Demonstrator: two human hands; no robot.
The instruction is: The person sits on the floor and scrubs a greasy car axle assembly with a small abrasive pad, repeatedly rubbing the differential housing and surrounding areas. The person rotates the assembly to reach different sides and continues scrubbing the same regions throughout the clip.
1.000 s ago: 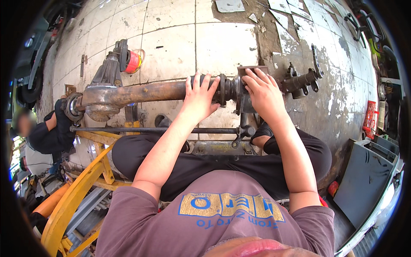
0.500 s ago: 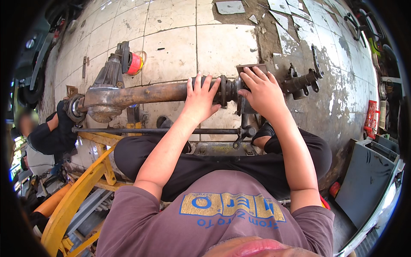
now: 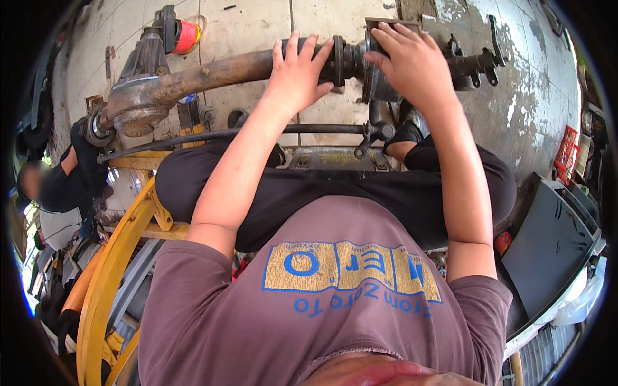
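Note:
A rusty vehicle axle housing (image 3: 212,77) lies across in front of me, its bulging differential part (image 3: 138,106) at the left. My left hand (image 3: 297,72) rests on the tube with its fingers spread, just left of a dark round flange (image 3: 338,61). On the steering knuckle end, right of that flange, lies my right hand (image 3: 415,63), flat with fingers stretched and thumb apart. Its palm hides part of the metal there. Nearer to me runs a long thin tie rod (image 3: 251,133) with a joint (image 3: 373,135) at its right end.
A yellow metal frame (image 3: 106,289) stands at my left, beside a person in dark clothes (image 3: 80,167). A red can (image 3: 187,36) sits beyond the differential. Dark metal arms (image 3: 476,64) extend at the right; a grey metal box (image 3: 547,248) stands lower right.
The whole view has tilted, so the axle and both hands appear higher in the picture. My hands keep about the same places on the axle.

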